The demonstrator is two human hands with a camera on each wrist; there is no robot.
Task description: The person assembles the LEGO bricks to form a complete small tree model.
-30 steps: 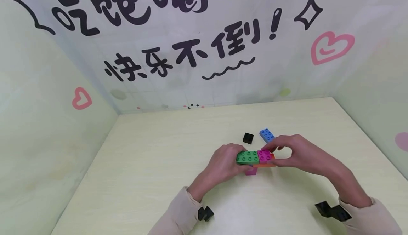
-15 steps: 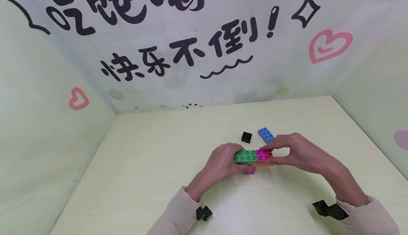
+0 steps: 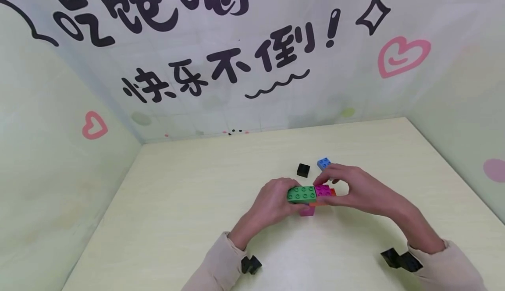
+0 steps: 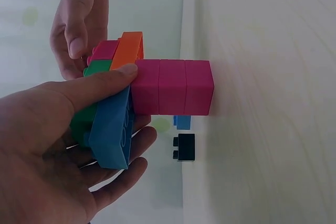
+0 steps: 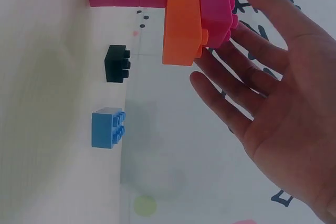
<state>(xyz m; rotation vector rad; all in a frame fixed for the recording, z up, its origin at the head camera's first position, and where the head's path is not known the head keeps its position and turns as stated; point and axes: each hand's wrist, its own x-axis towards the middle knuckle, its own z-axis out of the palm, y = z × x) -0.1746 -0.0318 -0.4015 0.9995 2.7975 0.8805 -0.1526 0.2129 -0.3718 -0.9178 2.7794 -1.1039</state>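
A brick structure stands on the table: a column of pink bricks (image 4: 173,87) carries a blue brick (image 4: 111,129) and an orange brick (image 5: 182,19). A green brick (image 3: 301,194) and a smaller pink brick (image 3: 322,191) lie side by side on top. My left hand (image 3: 274,201) grips the left end, its thumb along the near side and fingers behind the green and blue bricks. With thumb and index finger my right hand (image 3: 364,190) pinches the small pink brick at the right end. Its other fingers extend behind that brick in the right wrist view.
Behind the structure a loose black brick (image 3: 303,170) lies on the table (image 3: 189,203). To its right is a loose blue brick (image 3: 323,163), partly covered by my right hand. Printed fabric walls enclose the table at the back and both sides.
The head view has shifted slightly. My right hand has moved a little left and covers more of the loose blue brick. Both hands stay at the structure.
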